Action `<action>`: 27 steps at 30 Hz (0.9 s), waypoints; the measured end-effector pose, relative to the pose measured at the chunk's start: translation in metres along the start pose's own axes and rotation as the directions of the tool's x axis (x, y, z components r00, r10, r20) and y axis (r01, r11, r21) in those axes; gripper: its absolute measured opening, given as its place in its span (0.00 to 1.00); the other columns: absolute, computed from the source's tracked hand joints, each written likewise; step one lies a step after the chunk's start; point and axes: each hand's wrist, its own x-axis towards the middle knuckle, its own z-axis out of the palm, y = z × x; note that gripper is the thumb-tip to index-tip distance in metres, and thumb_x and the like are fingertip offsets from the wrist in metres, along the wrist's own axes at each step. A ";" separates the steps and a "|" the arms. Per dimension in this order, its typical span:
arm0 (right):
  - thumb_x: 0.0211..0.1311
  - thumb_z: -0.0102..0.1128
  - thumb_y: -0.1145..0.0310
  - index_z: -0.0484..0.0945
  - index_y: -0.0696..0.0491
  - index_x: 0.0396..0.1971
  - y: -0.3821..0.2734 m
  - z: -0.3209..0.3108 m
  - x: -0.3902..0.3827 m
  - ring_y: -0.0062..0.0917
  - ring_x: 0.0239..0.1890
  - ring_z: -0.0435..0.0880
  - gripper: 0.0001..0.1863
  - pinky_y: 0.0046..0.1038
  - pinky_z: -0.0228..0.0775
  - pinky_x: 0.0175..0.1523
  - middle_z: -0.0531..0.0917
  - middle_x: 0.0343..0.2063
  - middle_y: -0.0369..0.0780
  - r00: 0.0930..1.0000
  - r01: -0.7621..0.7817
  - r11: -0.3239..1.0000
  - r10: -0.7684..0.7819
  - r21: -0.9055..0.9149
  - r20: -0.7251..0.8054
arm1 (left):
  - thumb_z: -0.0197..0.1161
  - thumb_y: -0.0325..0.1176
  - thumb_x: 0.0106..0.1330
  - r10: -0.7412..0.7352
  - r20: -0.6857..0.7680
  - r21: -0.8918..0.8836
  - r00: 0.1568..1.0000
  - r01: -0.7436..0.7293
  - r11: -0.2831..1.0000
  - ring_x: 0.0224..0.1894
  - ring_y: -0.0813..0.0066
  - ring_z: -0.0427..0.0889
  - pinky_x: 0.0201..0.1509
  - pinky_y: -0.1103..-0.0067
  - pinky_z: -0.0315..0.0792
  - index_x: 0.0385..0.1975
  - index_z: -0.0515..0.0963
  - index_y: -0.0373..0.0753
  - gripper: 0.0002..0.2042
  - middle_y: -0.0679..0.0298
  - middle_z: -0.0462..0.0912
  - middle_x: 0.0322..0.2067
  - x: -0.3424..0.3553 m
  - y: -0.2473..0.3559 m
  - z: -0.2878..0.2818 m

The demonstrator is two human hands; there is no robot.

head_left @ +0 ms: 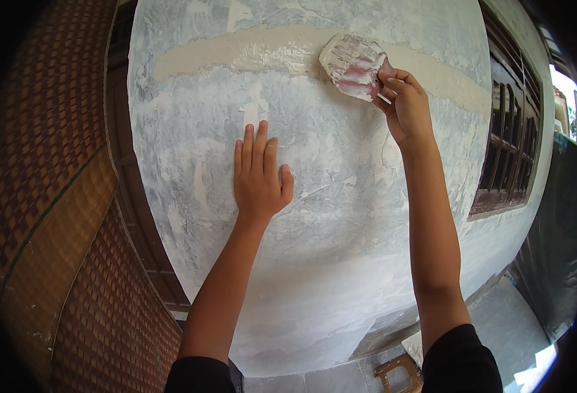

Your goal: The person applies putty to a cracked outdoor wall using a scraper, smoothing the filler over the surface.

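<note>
One cream band (200,57) of wet-looking filler crosses the wall (314,242); using it as landmark, going left to right. Far left of the band: woven panels (33,124), brown-checked, then a dark brown door (145,216) between them and the wall. Below the band's left half: small pale patch (252,112), then left hand (260,171) right under it, palm to the wall, fingers straight and pointing up, grasping nothing; seems to rest on the surface. Over the band, right of its middle: flat pinkish scraper (354,69), smeared with cream filler, overlapping the band's lower edge in view. Can't tell if it touches the wall. Right hand (406,108), just below the band, pinches the scraper's lower right corner between thumb and fingers. Below the band, near the bottom edge: wooden frame-like piece (398,375), partly hidden. Right of the band's end: brown window (511,141), then black sheeting (557,229).

Progress, my judgement: band spread nearly side to side, edges ragged, partly shiny so probably not dry. Grey-white wall below it looks patchy, without that thick layer; probably the part left.
</note>
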 end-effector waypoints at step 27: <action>0.64 0.62 0.72 0.80 0.58 0.37 -0.003 -0.013 0.031 0.21 0.32 0.81 0.06 0.28 0.77 0.43 0.83 0.33 0.38 0.990 0.135 0.950 -0.118 -0.281 0.078 | 0.55 0.33 0.59 -0.018 0.018 -0.006 1.000 0.018 1.000 0.73 0.44 0.58 0.74 0.51 0.52 0.56 0.69 0.31 0.23 0.47 0.64 0.69 0.000 0.000 -0.002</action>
